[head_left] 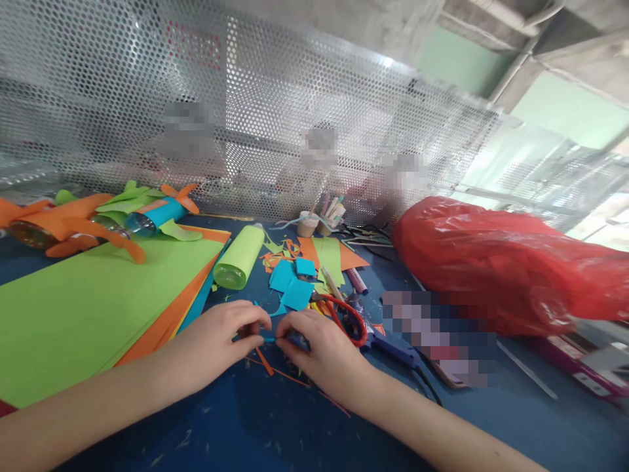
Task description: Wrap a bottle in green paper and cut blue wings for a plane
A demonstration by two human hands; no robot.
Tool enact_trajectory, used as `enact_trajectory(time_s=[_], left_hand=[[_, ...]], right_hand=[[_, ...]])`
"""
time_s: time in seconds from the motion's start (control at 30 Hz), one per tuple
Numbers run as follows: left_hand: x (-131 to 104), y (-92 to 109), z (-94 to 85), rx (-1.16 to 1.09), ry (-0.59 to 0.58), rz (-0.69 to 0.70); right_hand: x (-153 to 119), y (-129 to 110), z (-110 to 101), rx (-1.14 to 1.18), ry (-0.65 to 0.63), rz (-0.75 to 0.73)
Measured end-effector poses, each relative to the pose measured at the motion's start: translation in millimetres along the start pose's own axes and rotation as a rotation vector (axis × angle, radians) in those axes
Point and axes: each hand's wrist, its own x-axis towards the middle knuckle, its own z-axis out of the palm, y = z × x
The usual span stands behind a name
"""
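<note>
Low over the dark blue table, my left hand (240, 331) and my right hand (314, 344) face each other with bent fingers. Both pinch a thin piece of blue paper (269, 339), seen nearly edge-on; my fingers cover most of it. Just beyond them lie several cut blue paper squares (297, 294). Red-handled scissors (361, 328) rest right beside my right hand, next to a blue glue gun (393, 347). A bottle wrapped in green paper (239, 255) lies on its side past my left hand. Orange paper strips (264, 362) lie below my fingers.
Stacked green, orange and blue sheets (98, 295) cover the left side, with paper-decorated bottles (157, 215) behind. A large red plastic bag (491, 262) bulges at the right, by a phone-like item (432, 341). Marker cups (308, 224) stand against the perforated metal screen (275, 98).
</note>
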Motion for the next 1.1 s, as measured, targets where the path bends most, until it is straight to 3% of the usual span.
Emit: enact_trajectory(time_s=[0.13, 0.23, 0.3, 0.43, 0.57, 0.7, 1.1], left_hand=[[6, 7, -3.8, -0.412, 0.170, -0.055], [11, 11, -1.0, -0.760, 0.139, -0.090], [14, 14, 3.6, -0.846, 0.110, -0.127], [18, 19, 12.9, -0.887, 0.181, -0.182], [19, 23, 14.9, -0.928, 0.263, -0.218], [19, 25, 10.4, -0.823, 0.317, -0.224], [12, 27, 11.1, -0.445, 0.510, 0.015]], right_hand=[[3, -4, -10, 0.152, 0.080, 0.071], [6, -3, -11, 0.495, 0.150, 0.164], [7, -2, -11, 0.732, 0.173, 0.216], [9, 3, -11, 0.890, 0.155, 0.246], [9, 4, -11, 0.894, 0.161, 0.264], [9, 3, -11, 0.871, 0.166, 0.262], [4, -8, -7, 1.063, 0.123, 0.337]])
